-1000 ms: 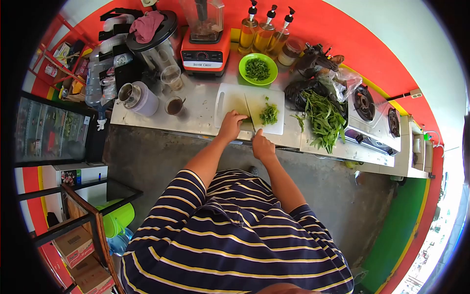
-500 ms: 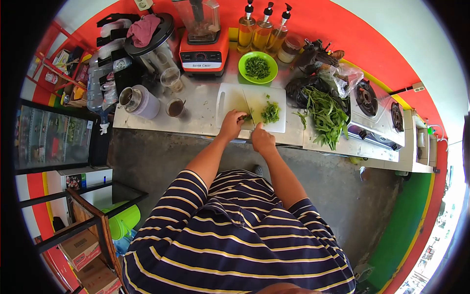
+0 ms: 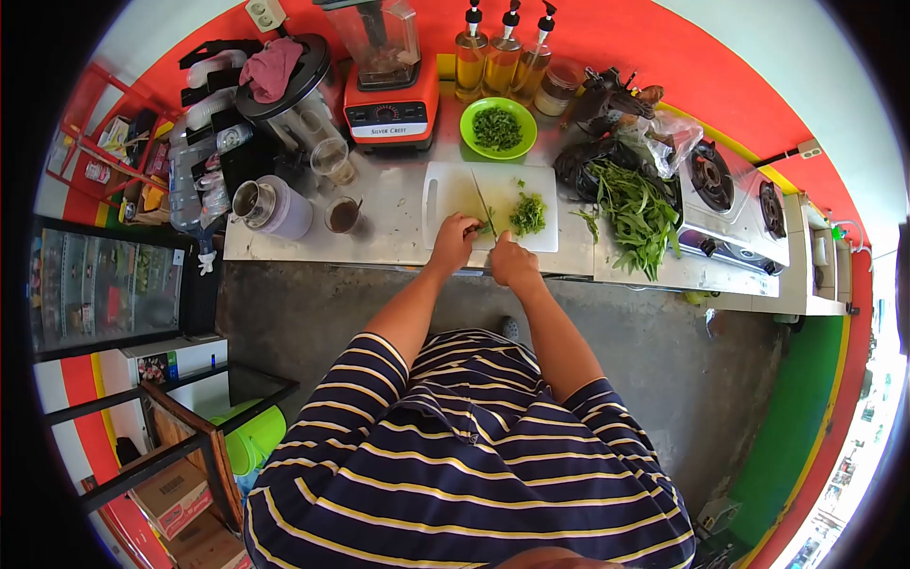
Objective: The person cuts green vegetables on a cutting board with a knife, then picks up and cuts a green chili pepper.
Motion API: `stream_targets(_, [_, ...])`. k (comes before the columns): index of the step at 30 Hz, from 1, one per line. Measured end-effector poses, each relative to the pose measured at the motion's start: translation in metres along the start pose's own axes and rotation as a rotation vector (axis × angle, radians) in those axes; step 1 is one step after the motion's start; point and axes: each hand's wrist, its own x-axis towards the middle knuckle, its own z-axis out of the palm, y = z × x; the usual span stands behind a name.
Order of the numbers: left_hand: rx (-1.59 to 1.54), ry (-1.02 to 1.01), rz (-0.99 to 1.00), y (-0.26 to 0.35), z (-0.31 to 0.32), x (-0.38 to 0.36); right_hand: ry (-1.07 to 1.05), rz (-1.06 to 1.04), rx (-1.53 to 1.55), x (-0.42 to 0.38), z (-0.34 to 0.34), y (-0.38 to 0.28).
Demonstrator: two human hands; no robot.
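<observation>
On the white cutting board (image 3: 443,175), my left hand (image 3: 456,239) is closed round a small bunch of greens (image 3: 485,228), mostly hidden by the fingers. My right hand (image 3: 513,260) grips the handle of a knife (image 3: 483,199), whose blade points away from me across the board, beside the bunch. Chopped greens (image 3: 528,214) lie in a small heap right of the blade. Behind the board, a green bowl (image 3: 524,120) holds more chopped greens. Long leafy stalks (image 3: 633,213) lie on the counter to the right.
Left on the counter (image 3: 379,213) are a steel-necked flask (image 3: 284,213), two cups (image 3: 341,214) and a red blender (image 3: 391,109). Pump bottles (image 3: 501,62) and a jar stand at the back. Black plastic bags (image 3: 588,171) and a gas stove (image 3: 711,209) are on the right.
The whole view has shifted slightly. The knife blade has tilted a little more to the left at its tip; both hands keep their holds near the board's front edge.
</observation>
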Motion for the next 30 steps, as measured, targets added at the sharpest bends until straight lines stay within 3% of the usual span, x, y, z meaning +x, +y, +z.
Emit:
stream_targets(12, [0.008, 0.052, 0.039, -0.003, 0.004, -0.004, 0.036, 0.019, 0.165, 0.011, 0.008, -0.003])
stream_targets(21, [-0.058, 0.045, -0.052, 0.003, 0.003, -0.003, 0.051, 0.093, 0.175, -0.005, 0.026, -0.018])
stream_targets(30, [0.022, 0.072, -0.083, 0.014, 0.001, -0.004, -0.004, -0.006, 0.128, 0.013, 0.003, -0.006])
